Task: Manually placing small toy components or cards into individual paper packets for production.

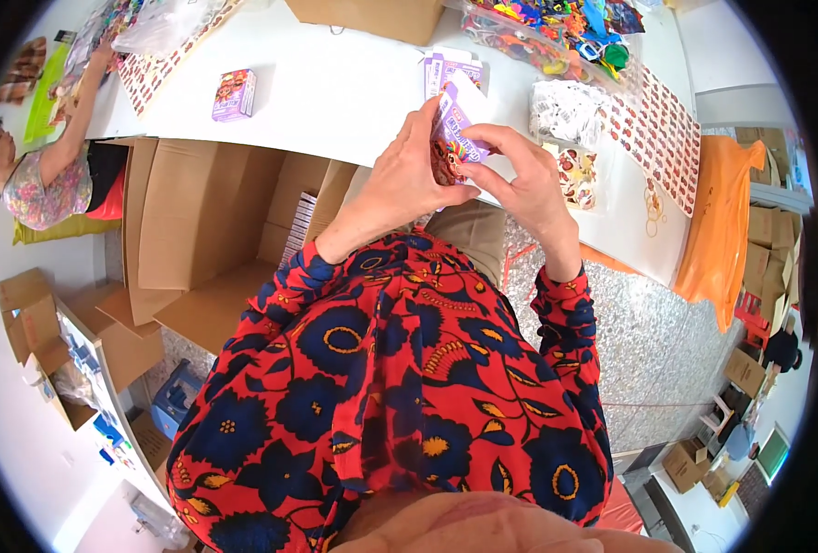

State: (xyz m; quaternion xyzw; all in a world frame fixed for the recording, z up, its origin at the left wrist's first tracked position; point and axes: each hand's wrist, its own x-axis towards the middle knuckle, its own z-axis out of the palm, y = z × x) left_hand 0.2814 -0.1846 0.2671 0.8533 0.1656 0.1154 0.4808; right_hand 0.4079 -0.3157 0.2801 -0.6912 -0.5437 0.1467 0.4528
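Note:
Between my two hands, above the table's near edge, is a small purple and white printed carton (460, 129), held tilted with a white end flap standing up at its top. My left hand (400, 161) wraps its left side, thumb across the bottom. At the carton's right side, the thumb and fingers of my right hand (524, 170) pinch it. More purple cartons (446, 69) lie just behind it, partly hidden. Further left on the white table (308, 78) stands a finished-looking purple carton (234, 95).
A large open cardboard box (215, 212) below the table's left edge holds a row of cartons (300, 226). Bags of colourful small items (566, 41), a bag of white pieces (568, 112), sticker sheets (653, 138) and an orange plastic bag (721, 221) lie right. A co-worker (49, 180) sits left.

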